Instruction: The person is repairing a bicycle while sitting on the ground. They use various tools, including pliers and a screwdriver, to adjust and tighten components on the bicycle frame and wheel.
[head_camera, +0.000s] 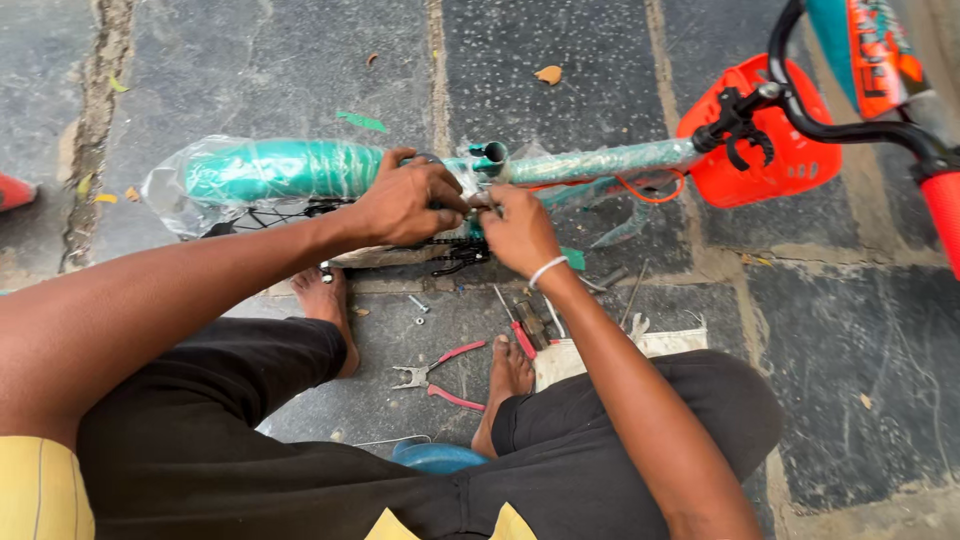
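Hands close together on teal bike frame (600, 160), at the seat tube. Left hand (405, 205) curled around the frame; right hand (518, 232) pinching a small part. Probably tightening. Pliers (435, 376) below, by the feet. Next: steady turning, firm grip.

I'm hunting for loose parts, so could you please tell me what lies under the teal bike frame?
Under the frame, by the chain, a bolt and small nut lie on the stone floor. Both hands cover the spot being worked on.
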